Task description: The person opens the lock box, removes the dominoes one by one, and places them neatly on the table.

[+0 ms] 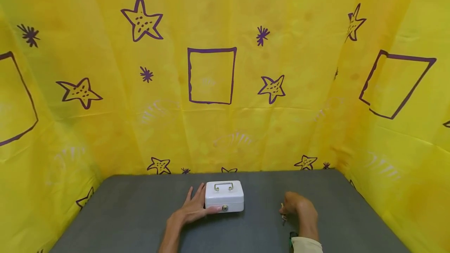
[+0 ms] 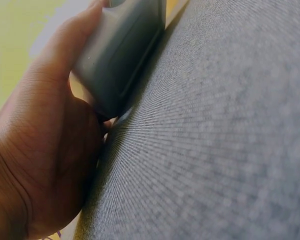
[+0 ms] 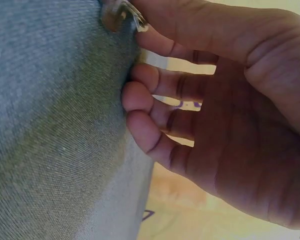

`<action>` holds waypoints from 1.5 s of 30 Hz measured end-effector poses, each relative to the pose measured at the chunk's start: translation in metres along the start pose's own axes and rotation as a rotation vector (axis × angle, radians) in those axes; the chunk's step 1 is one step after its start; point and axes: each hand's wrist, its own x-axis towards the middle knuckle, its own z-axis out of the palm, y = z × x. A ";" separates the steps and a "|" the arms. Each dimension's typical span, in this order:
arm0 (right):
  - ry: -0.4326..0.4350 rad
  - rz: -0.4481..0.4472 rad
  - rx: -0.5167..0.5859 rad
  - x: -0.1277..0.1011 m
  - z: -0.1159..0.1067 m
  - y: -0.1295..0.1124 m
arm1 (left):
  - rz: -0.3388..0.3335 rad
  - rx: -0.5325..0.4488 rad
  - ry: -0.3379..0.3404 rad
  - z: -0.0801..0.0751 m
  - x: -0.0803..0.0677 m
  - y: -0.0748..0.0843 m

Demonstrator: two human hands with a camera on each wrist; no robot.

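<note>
A small white cash box (image 1: 225,196) with a metal handle (image 1: 224,185) on top and a keyhole (image 1: 224,208) in front sits on the grey table (image 1: 140,214). My left hand (image 1: 195,205) lies against its left side, fingers straight and thumb touching the front by the keyhole. In the left wrist view the box (image 2: 120,50) is close against my thumb and palm (image 2: 40,150). My right hand (image 1: 291,206) hovers to the right of the box, apart from it, pinching a small key (image 1: 283,214). The right wrist view shows the key (image 3: 121,12) at my fingertips, just over the table (image 3: 50,125).
Yellow sheets printed with purple stars and squares (image 1: 211,75) wall the table at the back and both sides. Bare grey surface (image 2: 215,140) stretches in front of the box and to its left. A pale sleeve cuff (image 1: 306,245) covers my right forearm.
</note>
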 end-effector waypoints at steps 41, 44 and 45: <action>-0.397 -0.525 0.143 -0.002 0.009 -0.098 | 0.006 0.000 -0.008 -0.008 -0.012 0.017; -0.398 -0.513 0.143 -0.002 0.017 -0.114 | -0.013 0.003 -0.021 -0.008 -0.011 0.016; -0.397 -0.506 0.144 -0.002 0.020 -0.119 | -0.017 -0.003 -0.020 -0.008 -0.010 0.015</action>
